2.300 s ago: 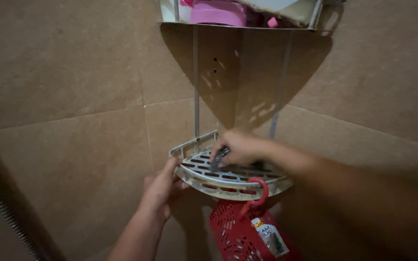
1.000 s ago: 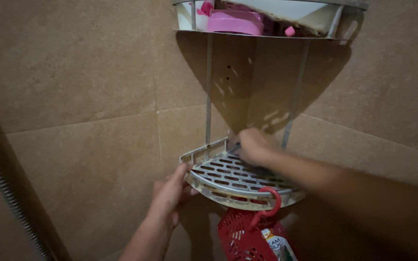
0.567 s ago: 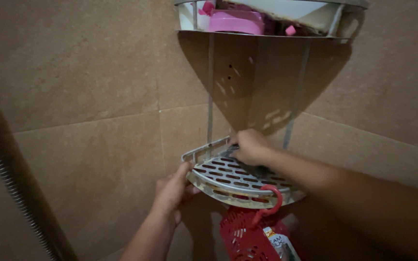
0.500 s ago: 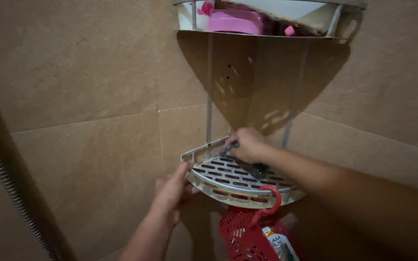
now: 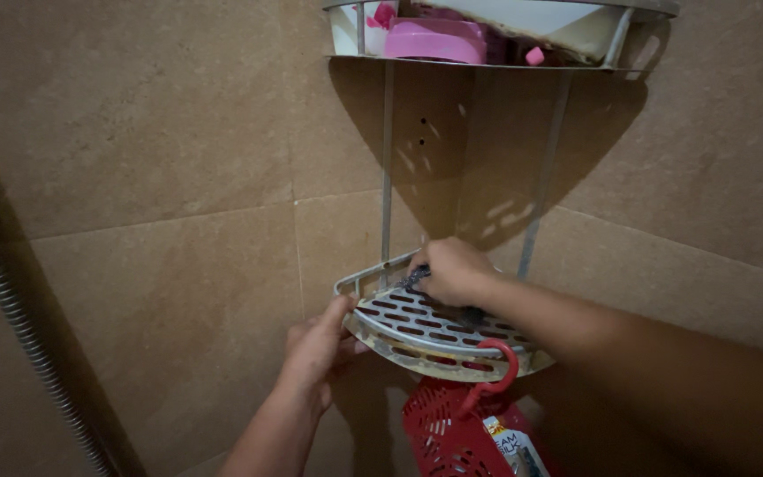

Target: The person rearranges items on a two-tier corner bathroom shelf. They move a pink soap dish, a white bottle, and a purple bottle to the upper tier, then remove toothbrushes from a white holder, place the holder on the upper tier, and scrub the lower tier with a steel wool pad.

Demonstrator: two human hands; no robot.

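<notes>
Low in the tiled corner, the slotted metal shelf (image 5: 439, 329) juts out with bare wall to its left and a hose (image 5: 11, 305) well apart at the far left. Gripping its left rim, the left hand (image 5: 315, 349) has fingers curled under and thumb on top, while the right hand (image 5: 452, 269) closes on a small dark thing, perhaps a scrubber (image 5: 415, 278), at the shelf's back. A red basket (image 5: 439, 442) with a white-and-green label hangs by a red hook (image 5: 494, 375) from the front edge; a pink soap box (image 5: 434, 40) sits on the upper shelf (image 5: 487, 62).
</notes>
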